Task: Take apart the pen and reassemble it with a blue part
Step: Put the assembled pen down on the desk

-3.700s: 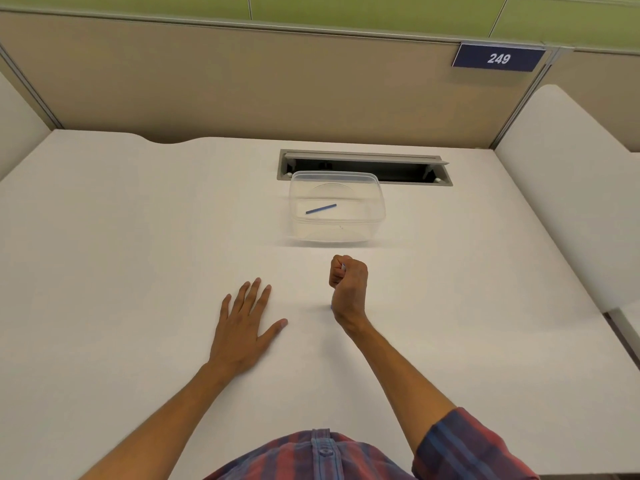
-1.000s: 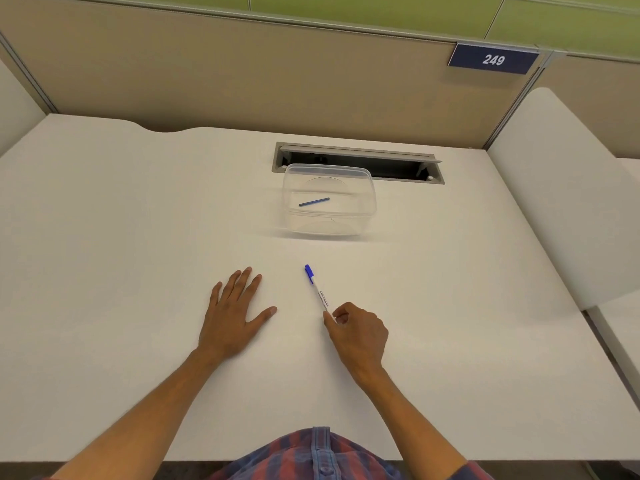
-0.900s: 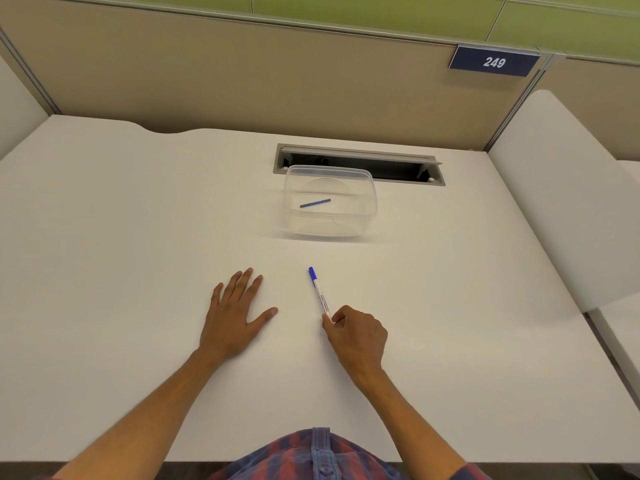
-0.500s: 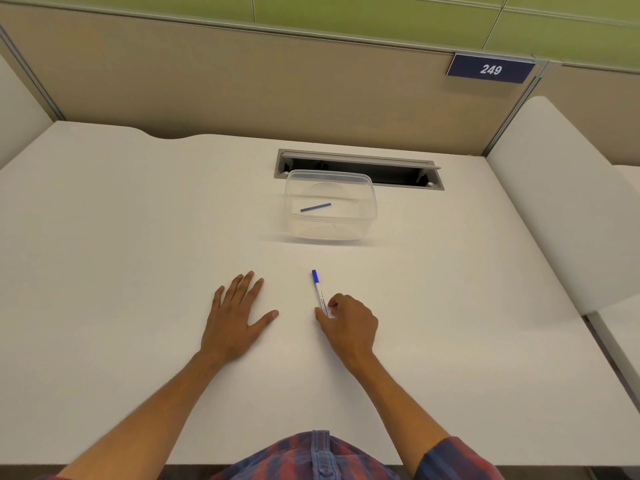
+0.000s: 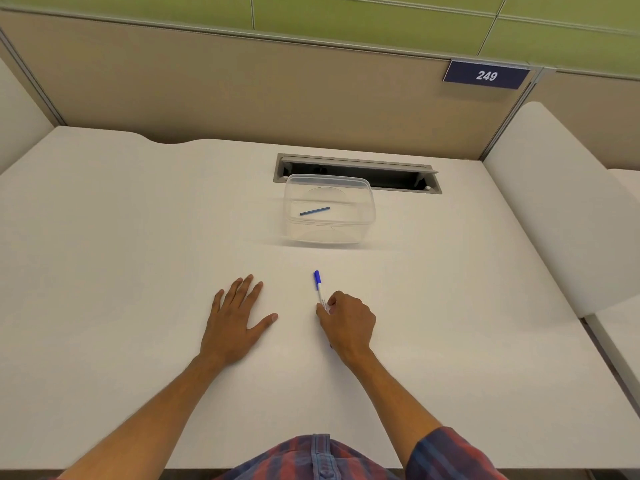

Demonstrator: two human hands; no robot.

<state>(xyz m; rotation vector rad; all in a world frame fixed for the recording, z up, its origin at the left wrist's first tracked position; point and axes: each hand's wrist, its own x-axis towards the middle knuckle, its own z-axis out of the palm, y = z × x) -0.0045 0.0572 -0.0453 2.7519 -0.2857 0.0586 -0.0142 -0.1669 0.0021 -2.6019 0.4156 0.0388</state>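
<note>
Opening step: the right hand (image 5: 348, 320) pinches the pen (image 5: 320, 291), cap toward 12 o'clock, while the left hand (image 5: 235, 318) lies flat and spread at its 9 o'clock; uncapping likely needs both.

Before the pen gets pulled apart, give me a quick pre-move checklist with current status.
1. Right hand grips the pen: ok, fingers curled round its near end.
2. Cap on: ok, blue end points away.
3. Left hand free to help: ok, flat on the desk, holding nothing.
4. Blue part available: ok, lying in the clear container.
5. Container uncovered: cannot tell.
</note>
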